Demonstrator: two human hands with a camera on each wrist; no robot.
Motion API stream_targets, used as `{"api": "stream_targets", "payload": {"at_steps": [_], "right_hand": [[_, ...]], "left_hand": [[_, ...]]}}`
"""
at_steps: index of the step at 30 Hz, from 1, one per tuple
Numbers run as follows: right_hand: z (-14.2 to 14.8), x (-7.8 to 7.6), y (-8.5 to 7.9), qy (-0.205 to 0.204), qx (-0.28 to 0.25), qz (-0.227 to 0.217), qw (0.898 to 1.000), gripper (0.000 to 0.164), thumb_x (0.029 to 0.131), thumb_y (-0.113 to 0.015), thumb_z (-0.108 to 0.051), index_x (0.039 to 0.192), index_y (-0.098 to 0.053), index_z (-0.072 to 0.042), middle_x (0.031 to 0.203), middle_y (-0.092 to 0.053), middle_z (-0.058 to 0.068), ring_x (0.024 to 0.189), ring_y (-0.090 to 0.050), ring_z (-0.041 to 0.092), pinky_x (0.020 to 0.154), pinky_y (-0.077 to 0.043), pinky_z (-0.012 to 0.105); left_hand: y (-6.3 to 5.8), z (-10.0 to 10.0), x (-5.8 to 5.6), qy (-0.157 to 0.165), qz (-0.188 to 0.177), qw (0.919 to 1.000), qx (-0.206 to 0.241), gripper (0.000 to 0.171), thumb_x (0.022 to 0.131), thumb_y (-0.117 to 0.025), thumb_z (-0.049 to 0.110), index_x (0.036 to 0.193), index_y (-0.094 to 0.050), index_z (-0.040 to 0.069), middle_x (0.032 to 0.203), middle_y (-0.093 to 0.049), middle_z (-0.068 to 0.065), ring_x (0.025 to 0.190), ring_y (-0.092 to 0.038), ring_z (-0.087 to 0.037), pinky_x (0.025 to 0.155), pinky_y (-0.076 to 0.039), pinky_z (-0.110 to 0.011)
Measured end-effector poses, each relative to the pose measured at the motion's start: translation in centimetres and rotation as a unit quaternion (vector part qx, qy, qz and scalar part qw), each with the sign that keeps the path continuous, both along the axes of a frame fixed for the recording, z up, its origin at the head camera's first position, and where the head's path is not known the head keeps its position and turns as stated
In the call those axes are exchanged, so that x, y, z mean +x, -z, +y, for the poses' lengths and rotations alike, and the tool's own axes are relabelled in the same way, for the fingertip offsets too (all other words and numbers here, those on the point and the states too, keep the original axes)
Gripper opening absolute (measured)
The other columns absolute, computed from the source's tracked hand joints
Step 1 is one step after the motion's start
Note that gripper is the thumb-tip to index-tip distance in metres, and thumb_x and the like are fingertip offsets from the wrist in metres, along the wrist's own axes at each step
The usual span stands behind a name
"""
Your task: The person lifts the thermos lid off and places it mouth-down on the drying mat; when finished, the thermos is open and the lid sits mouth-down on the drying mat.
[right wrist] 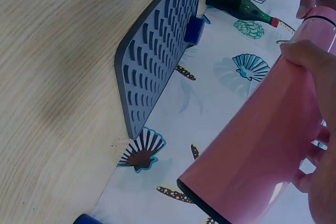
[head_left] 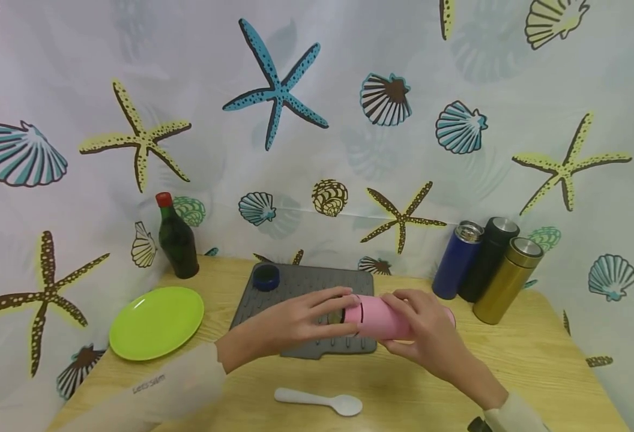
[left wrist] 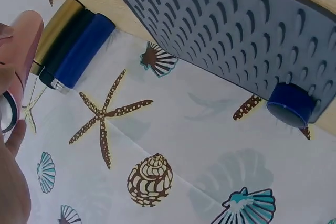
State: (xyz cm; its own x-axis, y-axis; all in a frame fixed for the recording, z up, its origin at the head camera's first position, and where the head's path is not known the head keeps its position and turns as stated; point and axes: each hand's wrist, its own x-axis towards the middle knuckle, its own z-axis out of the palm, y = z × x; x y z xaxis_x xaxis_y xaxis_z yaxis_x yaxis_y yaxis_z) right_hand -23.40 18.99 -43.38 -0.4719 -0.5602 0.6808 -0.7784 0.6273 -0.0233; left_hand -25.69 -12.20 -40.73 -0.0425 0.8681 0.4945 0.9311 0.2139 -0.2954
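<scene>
A pink thermos bottle (head_left: 377, 317) is held level above the front right part of a grey drying mat (head_left: 306, 277). My right hand (head_left: 427, 327) grips its body, thumb below and fingers over the top. At the other end, my left hand (head_left: 308, 313) pinches the cap with the fingers spread above and below it. The bottle's dark-edged base (right wrist: 202, 203) faces the camera in the right wrist view. A blue cap (head_left: 266, 277) sits on the mat's back left corner.
A blue thermos (head_left: 457, 264), showing a bare metal neck, stands at the back right beside black (head_left: 481, 270) and gold (head_left: 503, 285) ones. To the left are a green plate (head_left: 156, 324) and a dark red-capped bottle (head_left: 178, 243). A white spoon (head_left: 317, 400) lies in front.
</scene>
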Motion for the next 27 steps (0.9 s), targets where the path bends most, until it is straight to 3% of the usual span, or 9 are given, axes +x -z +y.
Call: {"api": "stream_targets", "payload": {"at_steps": [4, 6, 8, 11, 13, 16, 21, 24, 27], "right_hand": [[0.0, 0.2, 0.3, -0.007, -0.002, 0.016, 1.0, 0.082, 0.063, -0.098, -0.025, 0.135, -0.065, -0.007, 0.12, -0.066, 0.015, 0.107, -0.065, 0.032, 0.091, -0.055, 0.055], [-0.1, 0.3, 0.5, -0.01, -0.002, 0.032, 0.999, 0.082, 0.062, -0.098, -0.025, 0.135, -0.065, -0.006, 0.119, -0.066, 0.015, 0.106, -0.065, 0.032, 0.089, -0.055, 0.055], [-0.3, 0.4, 0.6, -0.01, 0.004, 0.045, 0.999, 0.082, 0.063, -0.098, -0.027, 0.135, -0.065, -0.006, 0.118, -0.066, 0.015, 0.106, -0.066, 0.032, 0.088, -0.054, 0.054], [-0.6, 0.4, 0.6, -0.002, 0.013, 0.058, 0.998, 0.079, 0.066, -0.097, -0.026, 0.135, -0.065, -0.006, 0.118, -0.065, 0.015, 0.106, -0.065, 0.032, 0.089, -0.053, 0.054], [-0.8, 0.4, 0.6, 0.004, 0.017, 0.061, 0.998, 0.077, 0.066, -0.097, -0.026, 0.134, -0.065, -0.005, 0.117, -0.064, 0.015, 0.106, -0.064, 0.032, 0.09, -0.052, 0.053], [-1.0, 0.2, 0.5, 0.004, 0.02, 0.062, 0.998, 0.078, 0.066, -0.098, -0.026, 0.134, -0.065, -0.006, 0.117, -0.064, 0.014, 0.107, -0.064, 0.032, 0.09, -0.052, 0.052], [-1.0, -0.1, 0.4, -0.006, 0.021, 0.068, 0.997, 0.082, 0.064, -0.1, -0.027, 0.135, -0.065, -0.006, 0.118, -0.065, 0.013, 0.107, -0.064, 0.03, 0.088, -0.053, 0.051], [-0.7, 0.0, 0.4, -0.006, 0.02, 0.073, 0.997, 0.084, 0.06, -0.102, -0.026, 0.134, -0.066, -0.008, 0.116, -0.066, 0.012, 0.107, -0.064, 0.03, 0.088, -0.052, 0.051], [-0.6, 0.3, 0.4, -0.011, 0.026, 0.073, 0.997, 0.085, 0.06, -0.103, -0.026, 0.135, -0.066, -0.008, 0.117, -0.066, 0.011, 0.107, -0.064, 0.029, 0.089, -0.053, 0.051]], "left_hand": [[0.5, 0.5, 0.6, -0.011, -0.089, 0.9941, 0.062, 0.075, 0.08, -0.091, 0.006, 0.146, -0.056, 0.014, 0.148, -0.055, -0.013, 0.135, -0.057, -0.028, 0.099, -0.057, -0.03], [0.8, 0.9, 1.2, -0.033, -0.196, 0.9742, 0.107, 0.07, 0.084, -0.09, 0.01, 0.145, -0.055, 0.009, 0.142, -0.059, -0.012, 0.123, -0.063, -0.021, 0.093, -0.059, -0.026], [1.1, 1.4, 1.8, -0.069, -0.334, 0.9279, 0.151, 0.061, 0.091, -0.084, 0.017, 0.144, -0.054, 0.006, 0.129, -0.064, -0.009, 0.106, -0.069, -0.014, 0.085, -0.06, -0.025], [1.3, 2.3, 2.2, -0.133, -0.507, 0.8241, 0.216, 0.05, 0.101, -0.072, 0.031, 0.139, -0.054, 0.002, 0.101, -0.071, -0.009, 0.076, -0.068, -0.013, 0.067, -0.06, -0.027], [1.4, 2.6, 2.3, -0.175, -0.54, 0.7918, 0.225, 0.053, 0.102, -0.068, 0.039, 0.137, -0.053, 0.003, 0.097, -0.072, -0.01, 0.076, -0.071, -0.018, 0.067, -0.06, -0.032], [1.7, 1.9, 2.6, -0.199, -0.49, 0.8271, 0.19, 0.076, 0.095, -0.075, 0.049, 0.151, -0.042, 0.01, 0.134, -0.064, -0.015, 0.109, -0.071, -0.029, 0.078, -0.062, -0.043], [1.5, -1.0, 1.6, -0.099, -0.118, 0.986, 0.064, 0.108, 0.078, -0.093, 0.044, 0.163, -0.029, 0.029, 0.165, -0.031, -0.014, 0.144, -0.047, -0.043, 0.105, -0.053, -0.057], [1.2, -1.8, 0.6, -0.025, 0.096, 0.9949, 0.022, 0.102, 0.078, -0.095, 0.031, 0.161, -0.037, 0.03, 0.16, -0.044, -0.01, 0.146, -0.045, -0.042, 0.115, -0.042, -0.062], [1.2, -1.8, 0.5, 0.002, 0.135, 0.9908, -0.006, 0.097, 0.08, -0.094, 0.017, 0.161, -0.041, 0.027, 0.159, -0.047, -0.008, 0.148, -0.044, -0.038, 0.118, -0.039, -0.06]]}}
